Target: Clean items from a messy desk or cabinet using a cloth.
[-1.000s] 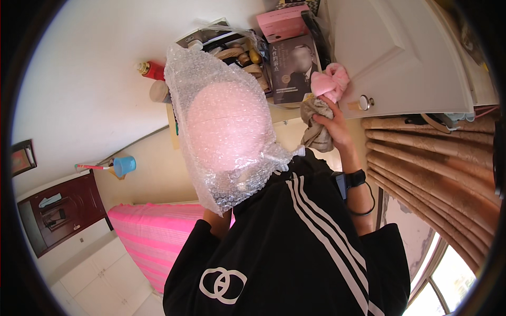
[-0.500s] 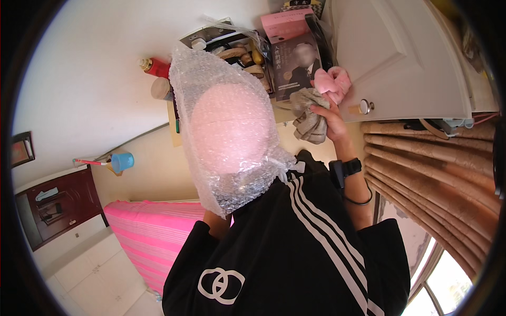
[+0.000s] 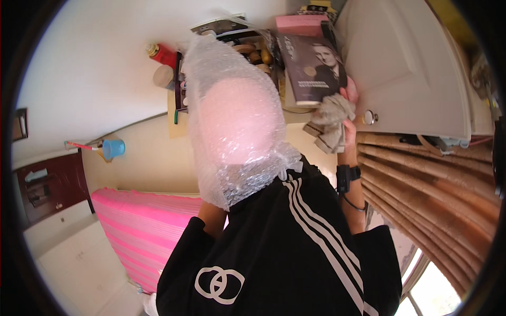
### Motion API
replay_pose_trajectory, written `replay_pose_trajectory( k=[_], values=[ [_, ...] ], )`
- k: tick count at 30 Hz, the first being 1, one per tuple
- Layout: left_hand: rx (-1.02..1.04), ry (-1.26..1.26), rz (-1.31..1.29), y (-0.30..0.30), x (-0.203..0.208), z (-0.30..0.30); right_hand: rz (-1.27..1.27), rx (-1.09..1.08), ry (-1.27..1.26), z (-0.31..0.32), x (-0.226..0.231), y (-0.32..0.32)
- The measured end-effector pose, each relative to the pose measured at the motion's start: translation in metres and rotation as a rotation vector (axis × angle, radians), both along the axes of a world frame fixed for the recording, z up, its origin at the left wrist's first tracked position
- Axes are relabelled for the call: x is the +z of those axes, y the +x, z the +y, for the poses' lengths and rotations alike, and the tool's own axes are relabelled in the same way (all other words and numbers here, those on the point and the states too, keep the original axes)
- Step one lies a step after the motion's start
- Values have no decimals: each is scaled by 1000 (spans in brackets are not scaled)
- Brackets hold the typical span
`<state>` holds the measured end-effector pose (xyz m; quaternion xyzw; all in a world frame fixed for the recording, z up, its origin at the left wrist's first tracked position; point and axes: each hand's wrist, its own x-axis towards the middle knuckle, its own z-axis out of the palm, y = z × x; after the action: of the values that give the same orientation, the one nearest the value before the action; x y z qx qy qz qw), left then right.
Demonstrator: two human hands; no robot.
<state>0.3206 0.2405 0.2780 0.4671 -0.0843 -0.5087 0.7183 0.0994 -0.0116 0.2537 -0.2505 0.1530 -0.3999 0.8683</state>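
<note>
My right hand [image 3: 349, 133] clasps grey cloth [image 3: 332, 115], likely bunched for grip, by the table's edge [image 3: 291, 103]; my hidden left hand I can't judge.

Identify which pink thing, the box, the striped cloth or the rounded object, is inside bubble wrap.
The rounded pink object, mid-view. Clear bubble wrap covers it; the pink box at top and striped pink cloth at lower left show none.

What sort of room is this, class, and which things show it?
Probably a home bedroom: what looks like a pink striped bedspread, brown curtains and a white cabinet door suggest it.
</note>
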Motion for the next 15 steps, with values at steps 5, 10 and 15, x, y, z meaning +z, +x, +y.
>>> replay_pose_trajectory(
  k=[5,10,15],
  values=[
    [13,-139,290,-5,0,-22,-286,52,149,4,-64,-37],
    [-39,-208,440,-10,1,-55,-91,11,14,-11,-90,-54],
    [-60,-239,494,-14,10,-97,-303,103,74,-8,-58,-41]
  ],
)
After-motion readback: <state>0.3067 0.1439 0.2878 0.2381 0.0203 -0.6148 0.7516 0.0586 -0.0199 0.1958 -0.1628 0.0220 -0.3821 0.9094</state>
